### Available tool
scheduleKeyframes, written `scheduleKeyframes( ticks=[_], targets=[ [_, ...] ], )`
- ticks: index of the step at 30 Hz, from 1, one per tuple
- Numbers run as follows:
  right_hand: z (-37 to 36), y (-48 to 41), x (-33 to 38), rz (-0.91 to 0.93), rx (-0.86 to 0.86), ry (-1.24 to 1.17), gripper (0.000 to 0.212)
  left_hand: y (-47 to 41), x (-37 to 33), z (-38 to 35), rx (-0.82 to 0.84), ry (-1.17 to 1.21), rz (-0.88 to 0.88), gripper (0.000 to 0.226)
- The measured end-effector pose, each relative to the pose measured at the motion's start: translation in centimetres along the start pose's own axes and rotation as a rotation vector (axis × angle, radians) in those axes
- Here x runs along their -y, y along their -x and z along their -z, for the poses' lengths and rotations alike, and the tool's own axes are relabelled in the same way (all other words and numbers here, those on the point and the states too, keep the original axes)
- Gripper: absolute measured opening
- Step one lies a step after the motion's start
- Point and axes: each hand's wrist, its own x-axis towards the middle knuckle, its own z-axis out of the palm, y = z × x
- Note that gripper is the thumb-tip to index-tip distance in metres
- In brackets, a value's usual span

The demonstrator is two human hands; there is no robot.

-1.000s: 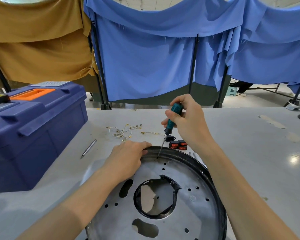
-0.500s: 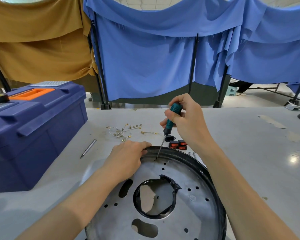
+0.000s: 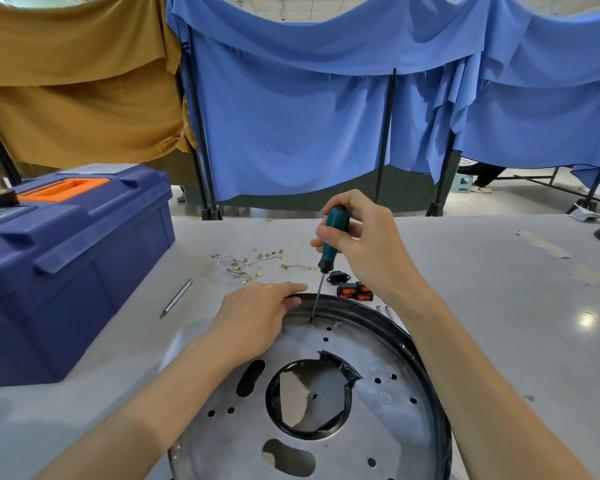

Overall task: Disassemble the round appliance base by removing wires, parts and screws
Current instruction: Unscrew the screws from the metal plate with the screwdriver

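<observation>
Head: screwdriver (image 3: 330, 243) (near upright) tips into base (image 3: 388, 344).

I take this for a makeshift workshop bay in a larger hall: a broad grey table (image 3: 499, 306) carries a blue toolbox (image 3: 66, 271), stripped wires (image 3: 243, 265), small black and orange parts (image 3: 355, 291) and a screwdriver (image 3: 331, 237) in use, while blue cloth (image 3: 291, 133) and tan cloth (image 3: 77, 98) hung on black poles (image 3: 386, 133) screen it from a glossy floor (image 3: 534, 199) beyond, with ceiling tiles above
</observation>
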Motion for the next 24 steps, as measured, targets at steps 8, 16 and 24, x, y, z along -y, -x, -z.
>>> scheduleKeyframes(
  ticks=[8,16,24],
  targets=[
    [0.4,0.0,0.1,0.077,0.016,0.140,0.031,-1.9,-2.7,2.5,-0.096,0.760,-0.105,0.021],
    [0.2,0.0,0.2,0.124,0.012,0.141,0.039,-2.0,-4.0,1.9,-0.178,0.806,-0.053,0.015],
    [-0.9,0.4,0.2,0.095,0.094,0.111,0.035,-1.4,-4.0,1.7,-0.282,0.793,0.035,0.014]
  ],
)
